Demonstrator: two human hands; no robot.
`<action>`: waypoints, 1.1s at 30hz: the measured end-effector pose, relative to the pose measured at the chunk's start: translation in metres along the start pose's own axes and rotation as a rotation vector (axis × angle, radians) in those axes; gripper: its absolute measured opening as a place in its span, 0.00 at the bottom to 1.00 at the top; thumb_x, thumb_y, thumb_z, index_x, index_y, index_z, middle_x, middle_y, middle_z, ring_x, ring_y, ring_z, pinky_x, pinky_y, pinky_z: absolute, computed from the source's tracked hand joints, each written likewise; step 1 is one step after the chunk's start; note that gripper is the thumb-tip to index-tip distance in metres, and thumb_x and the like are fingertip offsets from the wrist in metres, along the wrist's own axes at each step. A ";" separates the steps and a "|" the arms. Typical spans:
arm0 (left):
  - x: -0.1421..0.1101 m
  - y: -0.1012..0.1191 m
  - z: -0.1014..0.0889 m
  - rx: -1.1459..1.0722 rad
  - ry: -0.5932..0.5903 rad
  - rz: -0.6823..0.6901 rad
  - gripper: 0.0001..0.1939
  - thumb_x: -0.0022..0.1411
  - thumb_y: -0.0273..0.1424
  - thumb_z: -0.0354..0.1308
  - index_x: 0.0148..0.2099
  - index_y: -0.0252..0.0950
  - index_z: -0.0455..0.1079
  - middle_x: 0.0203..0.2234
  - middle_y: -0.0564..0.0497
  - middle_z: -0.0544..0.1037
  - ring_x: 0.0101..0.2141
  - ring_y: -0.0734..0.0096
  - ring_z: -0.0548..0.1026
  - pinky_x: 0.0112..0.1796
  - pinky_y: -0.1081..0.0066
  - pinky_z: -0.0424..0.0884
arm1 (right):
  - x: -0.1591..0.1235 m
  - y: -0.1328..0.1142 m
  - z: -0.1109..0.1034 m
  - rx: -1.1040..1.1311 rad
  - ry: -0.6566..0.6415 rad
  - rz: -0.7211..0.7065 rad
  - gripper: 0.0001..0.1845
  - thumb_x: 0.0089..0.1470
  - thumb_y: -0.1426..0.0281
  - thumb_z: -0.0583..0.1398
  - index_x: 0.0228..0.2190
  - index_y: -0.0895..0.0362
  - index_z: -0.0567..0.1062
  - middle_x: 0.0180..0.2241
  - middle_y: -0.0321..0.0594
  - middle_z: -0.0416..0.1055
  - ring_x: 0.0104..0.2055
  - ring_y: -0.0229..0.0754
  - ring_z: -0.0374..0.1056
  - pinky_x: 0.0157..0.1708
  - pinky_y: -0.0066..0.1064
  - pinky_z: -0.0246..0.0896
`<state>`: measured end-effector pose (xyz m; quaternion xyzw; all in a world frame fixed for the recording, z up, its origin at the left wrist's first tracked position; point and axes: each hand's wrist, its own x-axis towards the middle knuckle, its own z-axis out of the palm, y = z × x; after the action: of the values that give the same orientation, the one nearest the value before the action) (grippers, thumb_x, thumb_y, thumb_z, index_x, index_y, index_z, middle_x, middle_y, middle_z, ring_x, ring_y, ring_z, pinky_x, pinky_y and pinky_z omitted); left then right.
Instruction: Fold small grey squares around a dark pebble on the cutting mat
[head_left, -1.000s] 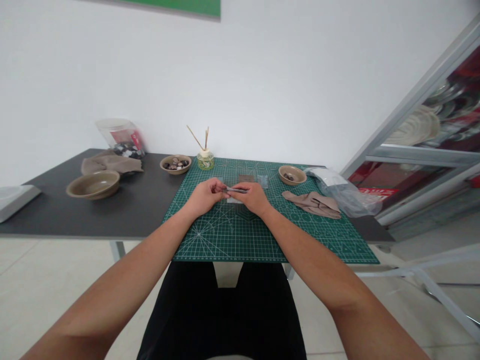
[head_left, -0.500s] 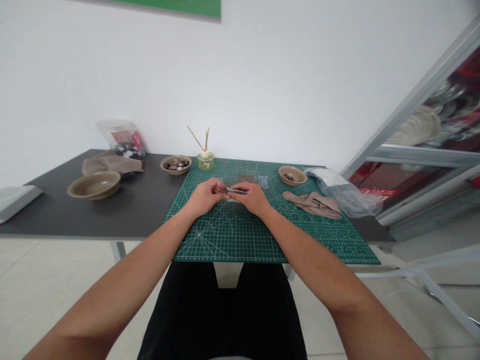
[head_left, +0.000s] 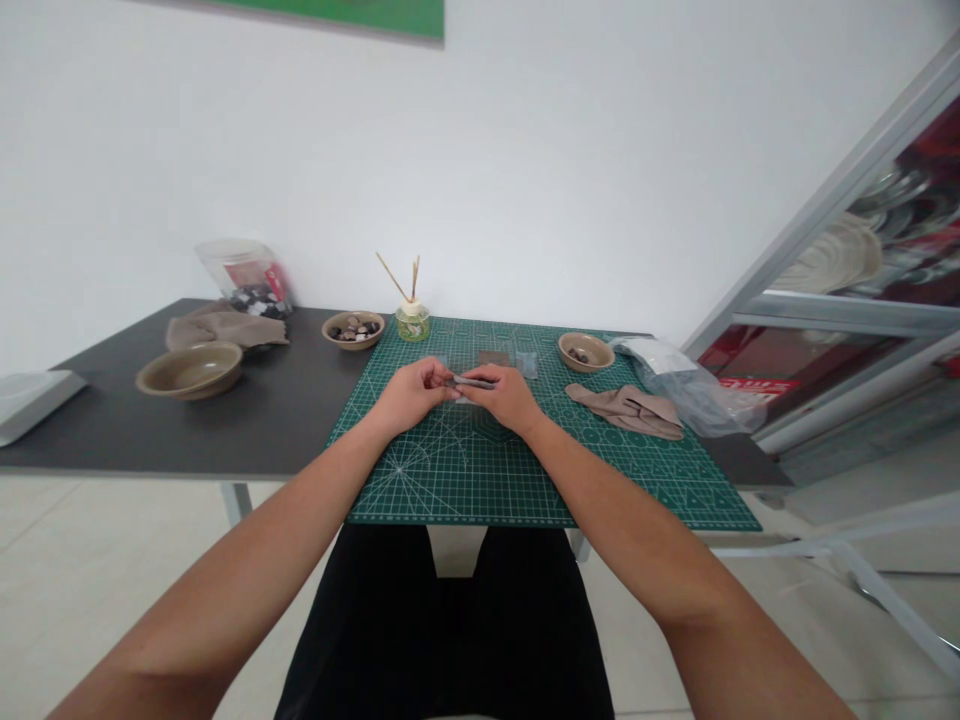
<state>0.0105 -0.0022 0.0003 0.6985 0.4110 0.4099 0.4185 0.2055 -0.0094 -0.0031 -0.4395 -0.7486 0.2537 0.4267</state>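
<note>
Both my hands meet over the middle of the green cutting mat (head_left: pixel 465 480). My right hand (head_left: pixel 508 398) is closed on a thin grey metal tool (head_left: pixel 474 382), perhaps tweezers, whose tip points left. My left hand (head_left: pixel 411 394) is curled in a pinch at that tip; what its fingers hold is too small to make out. A small pale piece lies on the mat just under the hands. Behind them on the mat are a small brown square (head_left: pixel 493 357) and small clear bags (head_left: pixel 527 362).
On the dark table: an empty tan bowl (head_left: pixel 190 369), a bowl of stones (head_left: pixel 353 329), a reed diffuser (head_left: pixel 412 318), a small bowl (head_left: pixel 585 351), beige cloths (head_left: pixel 627 408) (head_left: pixel 222 328), a plastic bag (head_left: pixel 694 392), a clear jar (head_left: pixel 244 272), a white tray (head_left: pixel 30 396). A metal rack (head_left: pixel 847 310) stands at right.
</note>
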 end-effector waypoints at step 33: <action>0.001 -0.002 0.000 -0.026 0.019 0.002 0.14 0.45 0.33 0.68 0.33 0.36 0.68 0.22 0.57 0.72 0.25 0.74 0.68 0.29 0.71 0.64 | 0.001 -0.003 -0.001 0.057 -0.014 0.042 0.09 0.50 0.64 0.67 0.31 0.55 0.83 0.29 0.37 0.79 0.33 0.40 0.72 0.34 0.30 0.61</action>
<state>0.0106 -0.0011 -0.0012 0.6898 0.4088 0.4220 0.4231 0.2050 -0.0102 0.0002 -0.4410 -0.7348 0.2867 0.4283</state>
